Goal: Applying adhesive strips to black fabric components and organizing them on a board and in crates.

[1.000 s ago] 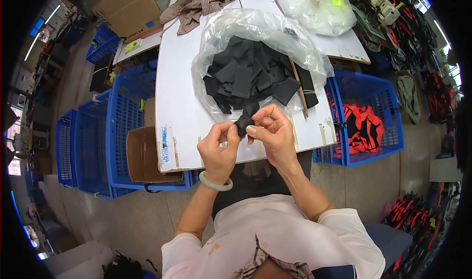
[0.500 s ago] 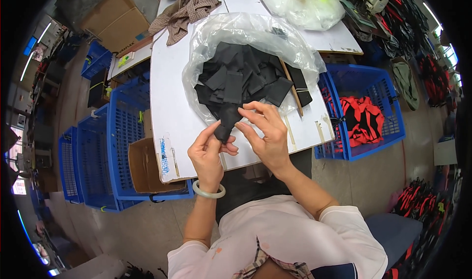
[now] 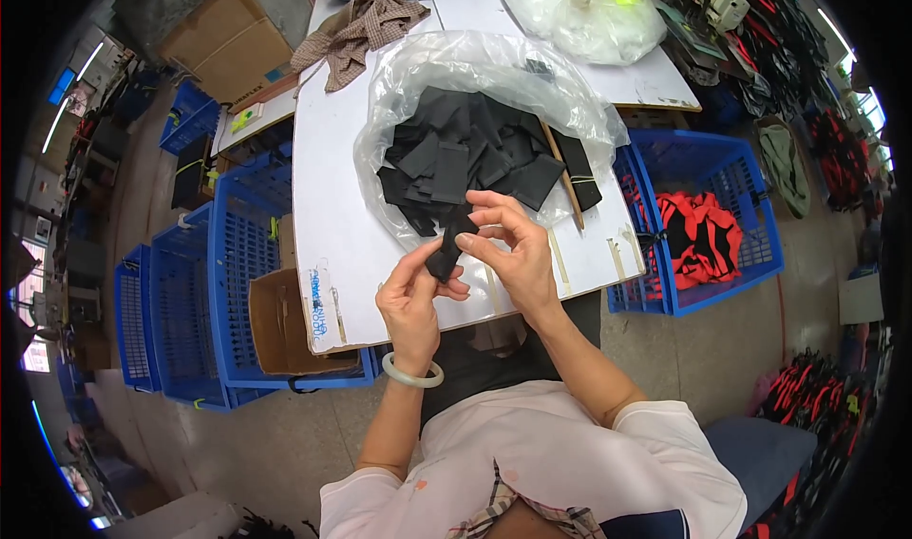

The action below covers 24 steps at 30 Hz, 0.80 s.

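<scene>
Between my two hands is a small black fabric piece (image 3: 445, 259), held above the near part of the white table. My left hand (image 3: 414, 297), with a pale bangle at the wrist, pinches its lower end. The fingers and thumb of my right hand (image 3: 515, 254) close on its upper end. Just beyond my hands, a clear plastic bag (image 3: 375, 159) lies spread open on the table. Many flat black fabric pieces (image 3: 451, 164) are heaped in it. Part of the held piece is hidden behind my fingers.
A wooden stick (image 3: 562, 176) and a banded black bundle (image 3: 581, 170) lie at the bag's right. Beyond are a checked cloth (image 3: 366, 36) and another plastic bag (image 3: 579, 17). Blue crates (image 3: 698, 297) flank the white table (image 3: 328, 207); the right one holds red-and-black fabric, the left one a cardboard box (image 3: 278, 335).
The black piece has been turned and gathered narrower between my fingers, and it stands apart from the heap. My left hand has shifted slightly right.
</scene>
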### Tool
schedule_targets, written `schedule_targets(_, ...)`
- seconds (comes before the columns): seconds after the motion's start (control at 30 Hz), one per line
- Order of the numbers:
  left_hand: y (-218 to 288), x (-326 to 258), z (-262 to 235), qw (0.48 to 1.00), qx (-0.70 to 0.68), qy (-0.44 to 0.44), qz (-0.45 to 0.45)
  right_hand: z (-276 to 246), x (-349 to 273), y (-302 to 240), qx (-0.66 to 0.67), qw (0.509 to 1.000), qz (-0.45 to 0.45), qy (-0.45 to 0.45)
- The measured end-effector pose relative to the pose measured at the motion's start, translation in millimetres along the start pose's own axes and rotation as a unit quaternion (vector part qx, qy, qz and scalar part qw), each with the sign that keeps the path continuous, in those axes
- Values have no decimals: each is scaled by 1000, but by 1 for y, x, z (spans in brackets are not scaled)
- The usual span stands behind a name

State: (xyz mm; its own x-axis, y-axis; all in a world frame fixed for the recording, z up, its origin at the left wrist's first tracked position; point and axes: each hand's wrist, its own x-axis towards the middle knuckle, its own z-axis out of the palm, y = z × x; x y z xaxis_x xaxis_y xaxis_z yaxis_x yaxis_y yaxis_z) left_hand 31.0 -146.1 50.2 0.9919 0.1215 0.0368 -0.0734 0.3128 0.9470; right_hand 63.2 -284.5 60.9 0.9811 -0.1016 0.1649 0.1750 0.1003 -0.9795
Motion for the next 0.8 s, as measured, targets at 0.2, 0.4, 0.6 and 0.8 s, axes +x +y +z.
schedule_targets(0.2,9,13,-11,997,61,1,45,-8,2,8,207,968,56,-129)
schedule_targets(0.4,14,30,-27,994,48,-58,78,-6,-9,-1,154,976,112,-108)
schedule_targets(0.6,24,29,-13,990,-117,-75,8,1,-22,-3,78,953,174,-236)
schedule_targets(0.8,0,30,-16,936,-344,-29,-68,14,-37,-3,-26,968,122,-217)
